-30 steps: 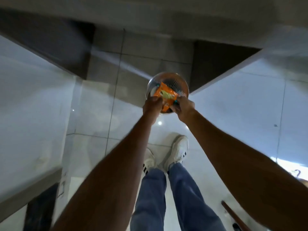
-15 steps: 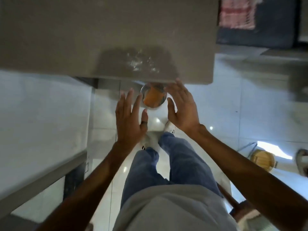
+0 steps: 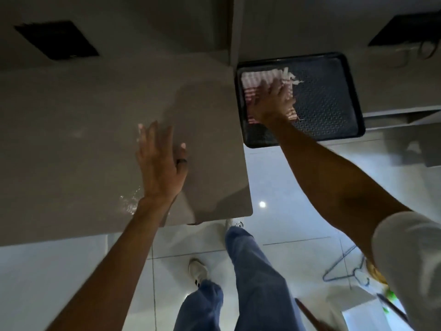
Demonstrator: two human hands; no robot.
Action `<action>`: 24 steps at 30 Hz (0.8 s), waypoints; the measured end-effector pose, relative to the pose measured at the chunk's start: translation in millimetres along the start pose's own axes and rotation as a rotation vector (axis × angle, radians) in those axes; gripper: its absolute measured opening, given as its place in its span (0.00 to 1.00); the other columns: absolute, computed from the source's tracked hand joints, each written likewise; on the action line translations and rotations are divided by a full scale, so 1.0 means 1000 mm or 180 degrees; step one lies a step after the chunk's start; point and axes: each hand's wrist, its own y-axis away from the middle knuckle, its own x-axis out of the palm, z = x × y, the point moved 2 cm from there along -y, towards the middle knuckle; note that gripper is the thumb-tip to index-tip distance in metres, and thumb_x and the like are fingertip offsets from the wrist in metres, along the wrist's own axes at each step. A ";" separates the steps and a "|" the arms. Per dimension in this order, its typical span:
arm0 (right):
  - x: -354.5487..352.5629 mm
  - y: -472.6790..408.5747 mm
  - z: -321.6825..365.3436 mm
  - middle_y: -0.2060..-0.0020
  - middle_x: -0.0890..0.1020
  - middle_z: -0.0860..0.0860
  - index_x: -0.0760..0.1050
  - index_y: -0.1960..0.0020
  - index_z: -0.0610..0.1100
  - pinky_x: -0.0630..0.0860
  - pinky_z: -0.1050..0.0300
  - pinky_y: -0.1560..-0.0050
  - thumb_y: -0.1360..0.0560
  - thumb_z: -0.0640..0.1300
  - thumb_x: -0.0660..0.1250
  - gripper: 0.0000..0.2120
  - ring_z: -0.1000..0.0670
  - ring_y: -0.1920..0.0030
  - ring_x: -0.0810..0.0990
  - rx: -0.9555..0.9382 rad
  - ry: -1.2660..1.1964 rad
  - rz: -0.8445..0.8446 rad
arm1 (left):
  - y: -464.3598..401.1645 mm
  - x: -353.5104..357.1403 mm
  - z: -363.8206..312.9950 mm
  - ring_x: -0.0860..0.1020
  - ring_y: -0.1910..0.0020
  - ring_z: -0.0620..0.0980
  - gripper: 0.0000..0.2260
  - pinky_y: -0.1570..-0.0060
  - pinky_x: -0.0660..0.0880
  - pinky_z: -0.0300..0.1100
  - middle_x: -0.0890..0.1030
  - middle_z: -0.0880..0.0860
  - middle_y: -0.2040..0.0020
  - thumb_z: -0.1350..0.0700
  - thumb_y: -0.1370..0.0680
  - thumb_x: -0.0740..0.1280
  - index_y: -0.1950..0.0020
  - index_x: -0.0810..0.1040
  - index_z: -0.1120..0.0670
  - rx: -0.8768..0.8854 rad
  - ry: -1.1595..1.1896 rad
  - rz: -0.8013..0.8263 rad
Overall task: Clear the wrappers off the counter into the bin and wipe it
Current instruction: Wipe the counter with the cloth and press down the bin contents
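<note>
Both hands have risen from the bin to the counter [image 3: 95, 130]. Seen from the head camera, the left hand [image 3: 162, 168] hovers flat and unclenched over the bare grey top, wet patches glinting near the wrist. The right hand [image 3: 274, 101] presses, fingers spread, on a red-and-white striped cloth [image 3: 257, 78] in a dark tray [image 3: 334, 101]. Glossy white floor tiles [image 3: 286, 187] lie below.

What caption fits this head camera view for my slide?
Right hand reaches onto a striped cloth in a dark tray; left hand hovers open over the counter.
</note>
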 end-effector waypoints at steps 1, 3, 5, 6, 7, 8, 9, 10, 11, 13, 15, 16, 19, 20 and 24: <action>0.007 -0.004 0.000 0.20 0.60 0.38 0.62 0.22 0.44 0.62 0.28 0.26 0.25 0.55 0.63 0.35 0.29 0.22 0.58 -0.0067 0.0040 -0.0079 | -0.002 0.006 0.000 0.55 0.17 0.67 0.23 0.22 0.60 0.64 0.64 0.62 0.19 0.47 0.16 0.58 0.22 0.66 0.53 -0.0009 -0.0049 0.0039; 0.006 -0.004 0.000 0.27 0.70 0.37 0.72 0.30 0.40 0.69 0.37 0.30 0.25 0.48 0.65 0.25 0.31 0.30 0.69 -0.0265 -0.0041 -0.0329 | -0.001 0.010 0.002 0.54 0.17 0.68 0.23 0.20 0.57 0.65 0.64 0.62 0.19 0.47 0.15 0.57 0.21 0.66 0.53 0.0016 -0.0104 0.0131; -0.007 0.001 -0.001 0.30 0.72 0.38 0.75 0.33 0.39 0.69 0.44 0.30 0.24 0.44 0.63 0.21 0.33 0.32 0.71 -0.0323 -0.0271 -0.0474 | 0.004 0.006 0.005 0.53 0.17 0.68 0.24 0.20 0.56 0.67 0.63 0.62 0.19 0.45 0.15 0.56 0.21 0.65 0.53 0.0023 -0.0109 0.0218; -0.016 0.008 -0.001 0.30 0.73 0.38 0.76 0.33 0.39 0.69 0.47 0.31 0.24 0.42 0.62 0.20 0.34 0.33 0.71 -0.0322 -0.0446 -0.0598 | 0.007 0.001 0.007 0.53 0.17 0.68 0.24 0.20 0.56 0.67 0.62 0.61 0.18 0.45 0.15 0.56 0.21 0.65 0.52 0.0020 -0.0081 0.0205; -0.025 0.020 0.000 0.32 0.75 0.39 0.77 0.34 0.40 0.69 0.49 0.33 0.24 0.40 0.61 0.20 0.35 0.35 0.73 -0.0335 -0.0666 -0.0806 | 0.012 -0.004 0.008 0.53 0.17 0.68 0.24 0.20 0.55 0.67 0.62 0.61 0.18 0.46 0.15 0.56 0.21 0.65 0.52 0.0009 -0.0048 0.0164; -0.035 0.038 0.003 0.34 0.77 0.39 0.79 0.36 0.41 0.69 0.52 0.37 0.25 0.39 0.60 0.20 0.36 0.38 0.74 -0.0389 -0.0911 -0.1082 | 0.018 -0.011 0.011 0.52 0.17 0.68 0.24 0.19 0.55 0.66 0.62 0.61 0.18 0.46 0.15 0.56 0.21 0.65 0.52 -0.0016 -0.0025 0.0095; -0.043 0.060 0.007 0.36 0.79 0.40 0.80 0.38 0.42 0.69 0.55 0.41 0.26 0.38 0.60 0.19 0.37 0.41 0.76 -0.0507 -0.1163 -0.1380 | 0.026 -0.017 0.013 0.52 0.17 0.67 0.23 0.19 0.54 0.65 0.62 0.62 0.18 0.47 0.15 0.57 0.20 0.65 0.53 -0.0051 -0.0014 0.0022; -0.048 0.086 0.012 0.38 0.80 0.41 0.80 0.39 0.43 0.69 0.57 0.44 0.27 0.38 0.61 0.19 0.38 0.42 0.77 -0.0648 -0.1391 -0.1621 | 0.037 -0.022 0.015 0.52 0.17 0.67 0.23 0.19 0.54 0.65 0.61 0.62 0.18 0.48 0.15 0.57 0.20 0.66 0.54 -0.0113 -0.0008 -0.0037; -0.048 0.116 0.016 0.39 0.81 0.42 0.81 0.40 0.44 0.69 0.58 0.45 0.28 0.39 0.61 0.18 0.39 0.43 0.77 -0.0794 -0.1549 -0.1765 | 0.049 -0.026 0.017 0.52 0.16 0.66 0.23 0.19 0.54 0.64 0.61 0.61 0.17 0.48 0.15 0.56 0.20 0.66 0.53 -0.0183 0.0001 -0.0081; -0.036 0.172 0.028 0.39 0.81 0.42 0.80 0.41 0.45 0.73 0.56 0.40 0.29 0.42 0.61 0.18 0.39 0.43 0.78 -0.1143 -0.1563 -0.1595 | 0.073 -0.028 0.023 0.52 0.16 0.65 0.22 0.19 0.54 0.64 0.60 0.60 0.17 0.47 0.14 0.55 0.21 0.65 0.52 -0.0315 0.0034 -0.0097; -0.007 0.218 0.041 0.31 0.76 0.42 0.76 0.35 0.43 0.74 0.45 0.37 0.26 0.46 0.59 0.21 0.36 0.37 0.75 -0.1374 -0.0924 -0.0901 | 0.105 -0.026 0.033 0.51 0.16 0.64 0.22 0.20 0.55 0.65 0.61 0.59 0.17 0.46 0.15 0.55 0.22 0.66 0.51 -0.0301 0.0085 -0.0064; 0.010 0.235 0.045 0.26 0.70 0.43 0.72 0.29 0.43 0.71 0.41 0.33 0.23 0.48 0.58 0.23 0.36 0.31 0.71 -0.1367 -0.0408 -0.0544 | 0.122 -0.024 0.040 0.51 0.16 0.64 0.22 0.19 0.55 0.65 0.60 0.58 0.17 0.46 0.14 0.56 0.22 0.66 0.51 -0.0247 0.0093 -0.0065; 0.039 0.270 0.048 0.18 0.58 0.44 0.60 0.20 0.46 0.55 0.32 0.22 0.17 0.53 0.52 0.27 0.37 0.18 0.55 -0.1293 0.0265 -0.0378 | 0.180 -0.012 0.063 0.49 0.15 0.61 0.24 0.16 0.51 0.60 0.55 0.58 0.15 0.47 0.14 0.56 0.18 0.62 0.51 -0.0010 -0.0040 -0.0049; 0.045 0.283 0.050 0.18 0.59 0.44 0.60 0.20 0.47 0.52 0.31 0.21 0.17 0.53 0.52 0.27 0.37 0.17 0.54 -0.1374 0.0122 -0.0642 | 0.202 -0.005 0.072 0.49 0.15 0.60 0.25 0.16 0.50 0.58 0.54 0.58 0.15 0.47 0.14 0.56 0.17 0.60 0.50 0.0016 -0.0095 -0.0016; 0.106 0.362 0.047 0.20 0.64 0.46 0.67 0.25 0.47 0.56 0.37 0.20 0.19 0.49 0.57 0.23 0.42 0.17 0.56 -0.2426 -0.0750 -0.1443 | 0.283 0.036 0.108 0.46 0.14 0.57 0.26 0.15 0.46 0.53 0.56 0.59 0.15 0.46 0.15 0.56 0.18 0.61 0.52 -0.0042 -0.0093 0.0267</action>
